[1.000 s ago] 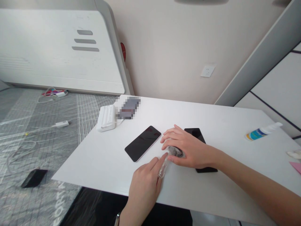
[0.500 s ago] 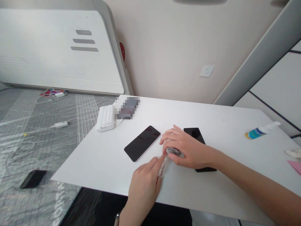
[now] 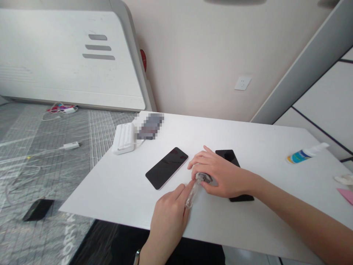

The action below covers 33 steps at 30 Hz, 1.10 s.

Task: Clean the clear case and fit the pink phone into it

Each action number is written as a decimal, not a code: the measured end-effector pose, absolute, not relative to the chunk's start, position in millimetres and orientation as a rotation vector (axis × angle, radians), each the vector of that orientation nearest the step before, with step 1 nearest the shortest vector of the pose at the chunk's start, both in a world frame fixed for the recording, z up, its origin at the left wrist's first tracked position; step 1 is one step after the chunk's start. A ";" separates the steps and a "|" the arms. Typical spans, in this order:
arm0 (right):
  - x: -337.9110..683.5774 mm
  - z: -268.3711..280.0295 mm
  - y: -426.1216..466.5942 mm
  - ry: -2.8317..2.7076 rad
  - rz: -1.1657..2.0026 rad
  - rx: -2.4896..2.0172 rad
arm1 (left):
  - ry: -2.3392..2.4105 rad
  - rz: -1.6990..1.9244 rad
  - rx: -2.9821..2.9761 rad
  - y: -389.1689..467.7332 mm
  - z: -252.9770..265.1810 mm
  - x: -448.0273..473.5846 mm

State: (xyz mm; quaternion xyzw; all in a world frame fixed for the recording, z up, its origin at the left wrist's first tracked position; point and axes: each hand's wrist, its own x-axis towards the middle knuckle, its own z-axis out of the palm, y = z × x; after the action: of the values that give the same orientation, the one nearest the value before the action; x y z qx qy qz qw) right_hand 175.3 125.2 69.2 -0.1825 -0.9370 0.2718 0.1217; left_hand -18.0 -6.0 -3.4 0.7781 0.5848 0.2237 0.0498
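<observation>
My left hand (image 3: 167, 217) rests at the near edge of the white table (image 3: 118, 191) and pinches the lower end of a narrow clear plastic piece (image 3: 191, 195). My right hand (image 3: 222, 176) curls over a small grey object (image 3: 205, 179) at that piece's upper end. The wrist lies across a black phone (image 3: 227, 155), hiding most of it. A second dark-screened phone (image 3: 167, 168) with a pale rim lies flat just left of my right fingers, untouched.
A white power bank (image 3: 124, 138) and a blurred item (image 3: 150, 126) sit at the table's far left corner. A blue-and-white tube (image 3: 306, 152) and a pink sheet (image 3: 347, 194) lie at the right. On the floor to the left are a charger (image 3: 72, 145) and a black object (image 3: 38, 209).
Both hands stay in place on the clear piece and the grey object. Only the fingers of my right hand have shifted slightly.
</observation>
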 end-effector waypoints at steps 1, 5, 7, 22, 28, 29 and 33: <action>175.3 68.5 125.3 -2.737 0.788 -0.534 | 1.781 0.683 2.372 -5.9 -3.4 -18.1; 175.4 67.5 125.9 -2.756 0.780 -0.541 | 1.780 0.666 2.373 -6.3 -3.1 -18.6; 176.0 68.2 126.6 -2.767 0.798 -0.545 | 1.773 0.661 2.373 -7.0 -2.9 -18.8; 175.9 73.2 130.0 -2.764 0.870 -0.463 | 1.782 0.656 2.379 -6.4 -2.3 -17.4; 176.1 70.0 132.3 -2.731 0.810 -0.458 | 1.795 0.651 2.380 -5.9 0.1 -17.8; 176.0 69.8 132.3 -2.733 0.807 -0.468 | 1.801 0.653 2.379 -5.7 0.7 -17.6; 169.9 68.2 116.0 -2.779 0.684 -0.585 | 1.803 0.692 2.394 -5.8 1.1 -16.7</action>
State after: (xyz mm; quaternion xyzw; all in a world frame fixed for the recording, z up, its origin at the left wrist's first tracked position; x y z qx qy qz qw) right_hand 169.9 116.0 68.2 -0.1989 -0.9456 0.2328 0.1100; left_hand -16.7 -5.8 1.1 0.7780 0.5858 0.2250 0.0327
